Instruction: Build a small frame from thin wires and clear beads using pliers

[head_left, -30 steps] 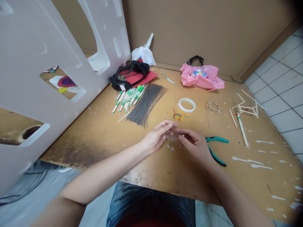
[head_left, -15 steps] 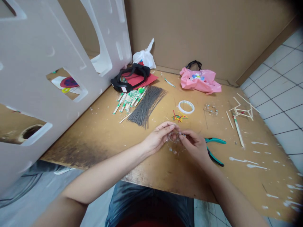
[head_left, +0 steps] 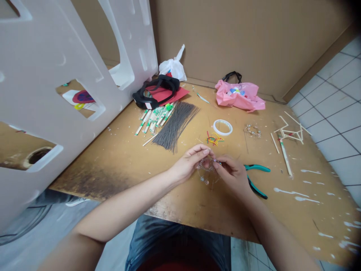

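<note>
1. My left hand (head_left: 187, 164) is curled and my right hand (head_left: 231, 175) nearly closed, both pinching a small clear-beaded wire loop (head_left: 205, 165) at centre
2. Teal-handled pliers (head_left: 256, 181) lie at 3 o'clock, just beside my right hand
3. Done: a similar beaded wire loop (head_left: 252, 130) lies at 1 o'clock
4. Left: a sheaf of thin grey wires (head_left: 175, 126) lies at 11 o'clock, apparently plentiful

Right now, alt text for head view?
The left hand and the right hand pinch a small beaded wire loop over a paint-spattered workbench. Teal-handled pliers lie beside them; beyond are dark wires, wooden sticks, a tape roll and a pink plastic bag.
</note>
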The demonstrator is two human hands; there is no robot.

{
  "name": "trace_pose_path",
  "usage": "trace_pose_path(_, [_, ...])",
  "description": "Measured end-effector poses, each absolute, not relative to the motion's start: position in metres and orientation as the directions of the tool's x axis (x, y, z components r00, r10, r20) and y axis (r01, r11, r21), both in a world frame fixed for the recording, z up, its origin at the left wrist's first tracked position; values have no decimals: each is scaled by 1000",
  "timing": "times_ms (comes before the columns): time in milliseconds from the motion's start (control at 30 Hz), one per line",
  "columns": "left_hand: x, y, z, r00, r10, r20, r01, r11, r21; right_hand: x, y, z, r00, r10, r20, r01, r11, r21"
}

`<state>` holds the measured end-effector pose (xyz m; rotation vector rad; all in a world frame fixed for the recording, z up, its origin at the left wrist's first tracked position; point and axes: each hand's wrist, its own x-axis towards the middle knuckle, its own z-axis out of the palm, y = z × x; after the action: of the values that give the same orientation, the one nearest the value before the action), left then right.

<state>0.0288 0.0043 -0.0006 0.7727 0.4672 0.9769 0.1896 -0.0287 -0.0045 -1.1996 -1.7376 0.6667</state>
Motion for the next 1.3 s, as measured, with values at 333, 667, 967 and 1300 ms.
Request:
trace_pose_path(333, [30, 3, 0, 515, 856, -37, -537, 356, 765, 193, -30, 0, -140, 902, 409, 509, 420, -752])
trace_pose_path(667, [32, -2, 1, 469, 877, 103, -304, 51, 951, 188, -31, 2, -200, 783, 588, 667, 549, -504])
trace_pose_path(967, [29, -3, 3, 442, 881, 172, -145, -119, 982, 186, -33, -3, -240, 788, 566, 675, 555, -486])
trace_pose_path(1300, [29, -1, 3, 458, 860, 226, -229, -131, 965, 184, -32, -1, -214, 805, 554, 640, 544, -543])
